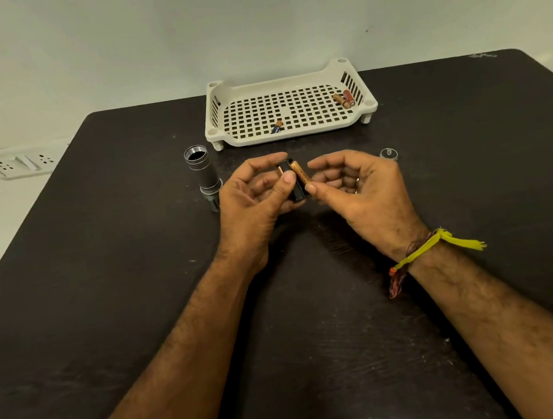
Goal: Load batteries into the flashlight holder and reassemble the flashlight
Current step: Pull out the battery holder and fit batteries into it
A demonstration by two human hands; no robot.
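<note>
My left hand (252,194) grips a black battery holder (295,191) between thumb and fingers, above the middle of the table. A copper-and-black battery (300,173) lies in the holder's right side. The thumb of my right hand (355,186) presses on that battery's lower end while its fingers curl loosely. The grey flashlight body (203,172) stands upright on its head left of my hands, its threaded open end up. A small round end cap (388,154) rests on the table to the right.
A white perforated tray (293,131) stands behind my hands; one battery (277,126) lies at its front and two batteries (344,99) at its right side. The black table (102,263) meets a wall at the back. A wall socket (18,164) is at the left.
</note>
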